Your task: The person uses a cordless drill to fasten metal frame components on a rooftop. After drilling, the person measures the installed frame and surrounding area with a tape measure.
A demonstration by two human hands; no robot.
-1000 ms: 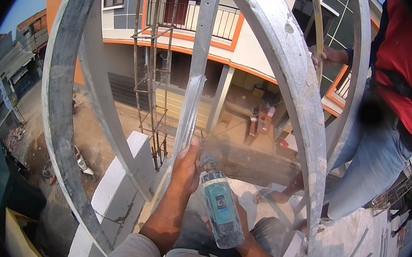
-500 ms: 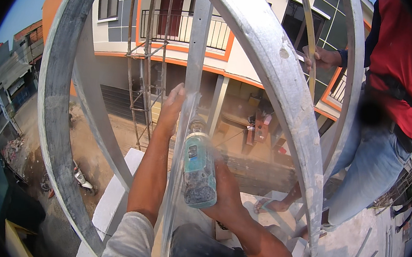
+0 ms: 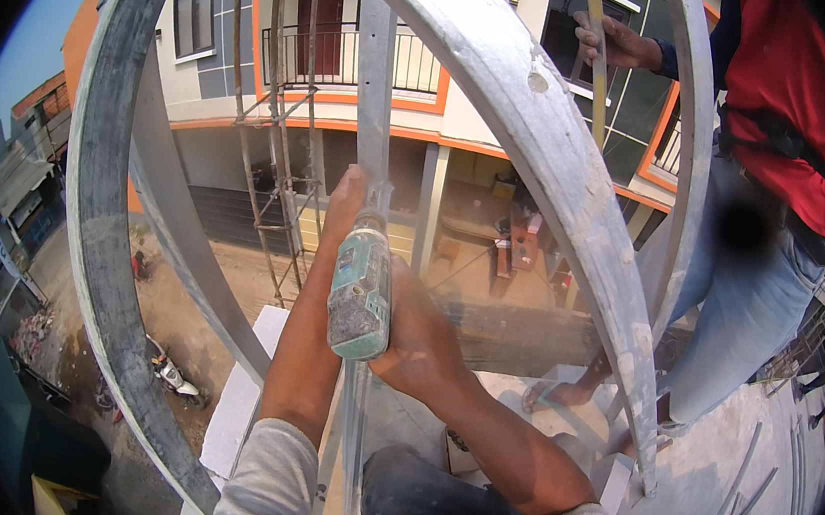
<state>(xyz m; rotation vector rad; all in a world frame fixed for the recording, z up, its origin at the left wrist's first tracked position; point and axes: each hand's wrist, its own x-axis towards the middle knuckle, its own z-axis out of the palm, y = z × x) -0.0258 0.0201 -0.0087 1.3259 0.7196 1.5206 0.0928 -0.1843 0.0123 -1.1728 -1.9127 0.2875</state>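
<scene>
My right hand [image 3: 416, 323] is wrapped round the grip of a dusty teal cordless drill [image 3: 363, 293]. The drill's front end meets an upright galvanized metal channel [image 3: 376, 83] that runs down the middle toward my lap. On the channel's left side, just beyond the drill, my left hand [image 3: 346, 195] grips it; the thumb points up and the other fingers are mostly hidden. Curved metal ribs arch around my arms: a grey one [image 3: 102, 154] at left and a whitish one [image 3: 547, 121] at right.
At right stands a person in a red top [image 3: 795, 107], one hand [image 3: 616, 46] on a thin yellowish strip [image 3: 596, 86]. Metal rods [image 3: 733, 512] lie on the pale floor there. Below left is a street with a parked motorbike [image 3: 177, 376]; wooden scaffolding [image 3: 279, 143] rises before the building opposite.
The drill has swung left across the channel and now covers part of it. The other person's hand sits higher on the strip. The whole view has shifted slightly.
</scene>
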